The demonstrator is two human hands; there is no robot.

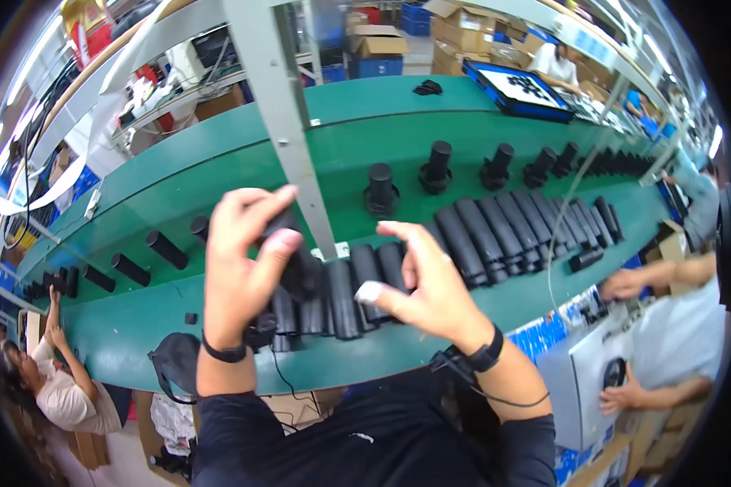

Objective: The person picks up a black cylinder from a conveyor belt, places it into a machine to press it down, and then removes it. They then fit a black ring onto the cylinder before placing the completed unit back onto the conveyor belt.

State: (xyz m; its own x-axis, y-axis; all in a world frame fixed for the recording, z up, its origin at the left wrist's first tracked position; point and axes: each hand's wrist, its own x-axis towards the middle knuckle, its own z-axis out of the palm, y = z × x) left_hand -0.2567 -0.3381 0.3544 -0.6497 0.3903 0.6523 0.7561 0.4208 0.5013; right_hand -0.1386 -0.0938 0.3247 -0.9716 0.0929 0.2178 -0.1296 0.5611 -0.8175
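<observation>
Green bench (122, 349) — black tubes (481, 231) side by side, flanged ones (439, 162) upright

At 3 o'clock, black cylinders (479, 231) are showing smooth, satin, plastic-looking sides; the smooth green bench (430, 354) is gleaming faintly. Painted metal is forming the post (274, 105) at 11, matt cardboard the boxes (463, 34) at 1, soft cloth the shirt (382, 454) at 6.

A: Your left hand (240, 260)?
B: Thumb and fingers round a black part (302, 276), blurred, above your row of black tubes (475, 239).
A: Your right hand (426, 284)?
B: Thumb and fingers spread over the same row; can't tell if touching.
A: Around you?
B: Green bench (122, 333), flanged parts (380, 191) upright beyond the row, black bag (177, 361) left, co-worker (678, 325) right.
</observation>
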